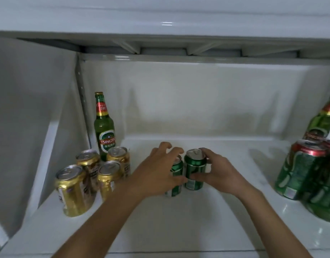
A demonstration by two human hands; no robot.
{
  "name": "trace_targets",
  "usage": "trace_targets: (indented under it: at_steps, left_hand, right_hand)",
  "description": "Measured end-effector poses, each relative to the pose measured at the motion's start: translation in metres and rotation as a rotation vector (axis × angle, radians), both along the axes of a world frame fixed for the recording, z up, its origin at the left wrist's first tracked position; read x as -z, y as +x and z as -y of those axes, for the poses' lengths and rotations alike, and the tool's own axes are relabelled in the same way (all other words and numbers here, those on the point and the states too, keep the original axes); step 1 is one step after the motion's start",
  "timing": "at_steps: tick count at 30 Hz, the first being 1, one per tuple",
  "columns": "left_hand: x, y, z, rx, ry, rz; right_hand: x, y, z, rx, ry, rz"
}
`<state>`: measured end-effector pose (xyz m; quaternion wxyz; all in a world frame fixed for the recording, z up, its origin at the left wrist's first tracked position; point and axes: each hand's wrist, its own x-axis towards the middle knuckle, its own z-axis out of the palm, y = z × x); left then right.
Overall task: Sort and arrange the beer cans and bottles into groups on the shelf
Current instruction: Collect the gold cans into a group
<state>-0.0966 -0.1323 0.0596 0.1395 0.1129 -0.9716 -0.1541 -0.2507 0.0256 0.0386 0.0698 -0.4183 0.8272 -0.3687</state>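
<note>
Glossy white shelf (179, 229), white back wall, upper shelf overhead, dim light. Landmark: pair of green aluminium beer cans (194, 170) mid-shelf, upright, touching. Left hand (158, 172) fingers spread over left can, looks loose, can't tell if gripping; right hand (216, 174) wrapped round right can. Left of pair: four gold cans (97, 175), green glass Tsingtao bottle (104, 127) behind. Far right of pair: bigger red-rimmed green cans (305, 170), second green bottle (322, 120), blurry.
</note>
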Motion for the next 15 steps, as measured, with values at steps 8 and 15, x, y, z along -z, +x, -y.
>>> trace_targets:
  at_steps: [8, 15]
  left_hand:
    - [0.009, -0.007, 0.008, -0.069, 0.151, -0.070]
    - [0.005, 0.013, 0.005, -0.055, 0.167, -0.069]
  right_hand:
    - [0.002, 0.005, -0.010, 0.052, -0.158, 0.094]
    - [-0.003, 0.025, -0.014, 0.014, -0.148, 0.122]
